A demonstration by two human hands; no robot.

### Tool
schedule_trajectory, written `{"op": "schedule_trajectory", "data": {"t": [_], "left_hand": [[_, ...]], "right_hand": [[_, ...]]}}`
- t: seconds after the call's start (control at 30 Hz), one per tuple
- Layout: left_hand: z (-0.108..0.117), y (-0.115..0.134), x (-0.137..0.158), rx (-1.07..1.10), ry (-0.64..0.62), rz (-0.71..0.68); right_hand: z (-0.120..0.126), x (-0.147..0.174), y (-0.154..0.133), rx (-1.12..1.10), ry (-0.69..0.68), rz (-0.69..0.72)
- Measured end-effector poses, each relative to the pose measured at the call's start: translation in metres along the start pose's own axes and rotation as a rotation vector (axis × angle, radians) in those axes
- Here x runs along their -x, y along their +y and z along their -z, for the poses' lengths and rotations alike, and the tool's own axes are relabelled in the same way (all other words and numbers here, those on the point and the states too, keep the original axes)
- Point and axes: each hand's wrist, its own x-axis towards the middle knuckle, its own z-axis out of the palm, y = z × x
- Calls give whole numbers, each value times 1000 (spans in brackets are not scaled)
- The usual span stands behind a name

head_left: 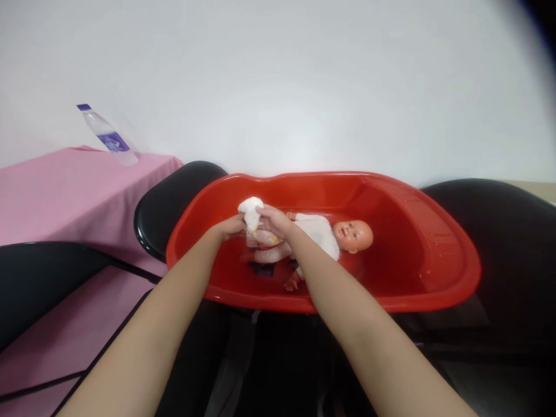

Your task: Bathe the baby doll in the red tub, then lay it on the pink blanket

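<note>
Inside the red tub (434, 255), a baby doll (321, 234) lies on its back, head to the right. Both hands grip a crumpled white cloth (251, 209) at the doll's legs: left hand (230, 226) closed on its left side, right hand (273, 220) closed on its right. Far left, a water bottle (108, 136) stands on a pink table (65, 191)

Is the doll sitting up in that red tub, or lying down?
Lying down. The doll lies on its back inside the red tub, head toward the right, face up, while both hands hold a white cloth at its legs.
</note>
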Motion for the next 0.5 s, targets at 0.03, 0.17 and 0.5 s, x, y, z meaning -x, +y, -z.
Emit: {"op": "schedule_trajectory", "data": {"t": [0.03, 0.17, 0.5], "left_hand": [[2, -2, 0, 55, -60, 16], [9, -8, -2, 186, -156, 52], [-1, 8, 1, 264, -74, -9]], "right_hand": [[0, 1, 0, 23, 4, 5], [2, 0, 3, 63, 45, 20], [2, -18, 16, -39, 141, 180]]}}
